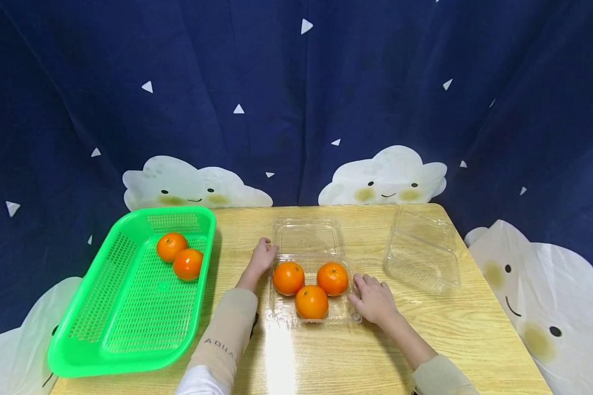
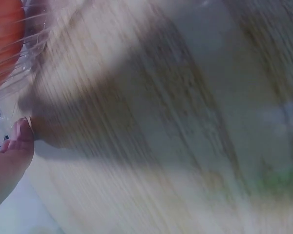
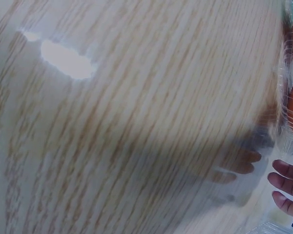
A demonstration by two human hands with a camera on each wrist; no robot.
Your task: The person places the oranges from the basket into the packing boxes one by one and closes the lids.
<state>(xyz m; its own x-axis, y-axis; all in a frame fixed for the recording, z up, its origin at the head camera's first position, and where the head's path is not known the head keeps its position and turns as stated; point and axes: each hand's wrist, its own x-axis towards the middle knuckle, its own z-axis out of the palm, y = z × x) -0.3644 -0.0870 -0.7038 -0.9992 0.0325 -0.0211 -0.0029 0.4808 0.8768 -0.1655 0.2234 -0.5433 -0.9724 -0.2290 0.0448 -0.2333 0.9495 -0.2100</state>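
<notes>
Plastic box (image 1: 308, 259), clear, lies open on the table (image 1: 370, 351) between both hands. Opened out, its long axis runs straight away from the person: base (image 1: 283, 308) near, lid (image 1: 308, 237) far, hinge line crossing between.

Key relation, as I judge it: lid is beyond the hinge, left hand (image 1: 262, 259) sits just beside the hinge end, right hand (image 1: 374, 299) sits lower, beside the base's right wall. So left is nearer the lid.

Left fingers partly bent at the box edge; can't tell if they pinch it or just touch. Right fingers loosely spread and slightly bent, nothing held; contact with the wall unclear.

Three oranges (image 1: 312, 302) in the base, two at the back, one in front. Green basket (image 1: 128, 365) with two more is off left; second clear box (image 1: 420, 252) is off right.
</notes>
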